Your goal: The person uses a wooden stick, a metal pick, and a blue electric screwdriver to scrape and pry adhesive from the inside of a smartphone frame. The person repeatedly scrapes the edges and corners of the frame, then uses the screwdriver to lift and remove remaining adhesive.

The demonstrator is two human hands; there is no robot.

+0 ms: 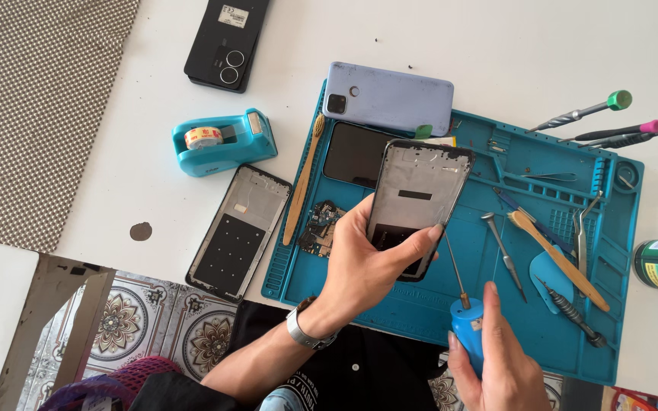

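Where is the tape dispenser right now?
The turquoise tape dispenser sits on the white table, left of the blue work mat, between the black phone and the bare phone frame.

Held in left hand (359, 262): phone frame (416, 202), dull grey metal inside, glossy black rim. In right hand (496, 365): screwdriver (462, 304), smooth blue plastic handle, thin bright steel shaft. Underneath, work mat (451, 304), matt teal rubber, moulded with ridges. Lilac phone (388, 97), satin plastic back, scuffed. Tape dispenser (226, 141), shiny turquoise plastic. Two spudgers (302, 183), pale bare wood. Table (542, 46), smooth white, slightly stained. Woven cloth (39, 99) at left, coarse, dotted grey-beige. Wristwatch band (302, 331), polished metal links.
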